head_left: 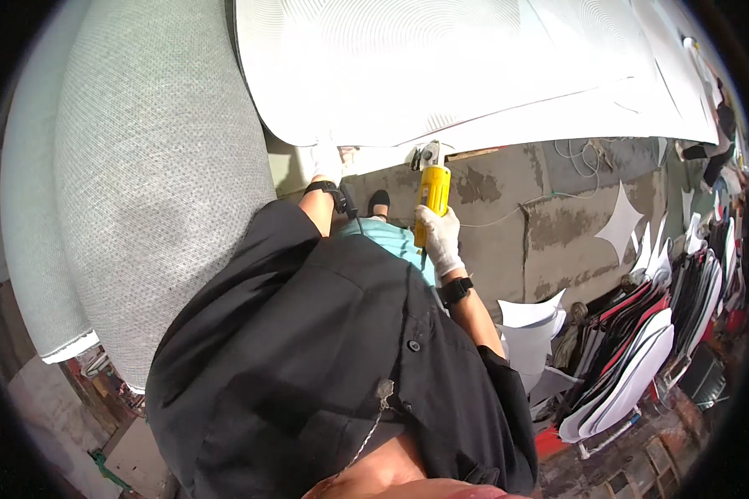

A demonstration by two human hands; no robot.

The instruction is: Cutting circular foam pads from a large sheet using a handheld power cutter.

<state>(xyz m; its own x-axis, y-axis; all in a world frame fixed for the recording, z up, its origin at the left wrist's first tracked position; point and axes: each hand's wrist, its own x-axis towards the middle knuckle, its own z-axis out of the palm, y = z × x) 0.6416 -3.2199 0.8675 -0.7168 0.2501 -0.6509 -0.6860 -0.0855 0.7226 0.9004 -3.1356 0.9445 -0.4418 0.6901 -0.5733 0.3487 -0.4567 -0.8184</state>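
A yellow-bodied electric cutter (434,190) is gripped in my right hand (441,236), which wears a white glove. Its metal head is at the near edge of a large white sheet (441,75) with faint curved line patterns. A long cut line runs across the sheet near that edge. My left hand (327,161), also in a white glove, is at the same edge, to the left of the cutter. Glare washes out its fingers against the white material, so their pose is unclear. Each wrist has a black band.
Large grey mesh-textured rolls (162,166) stand close on my left. A thin cable (549,198) trails over the worn grey floor (570,241) at the right. Stacked white, black and red cut panels (616,366) lean at the lower right, beside a pointed white offcut (621,224).
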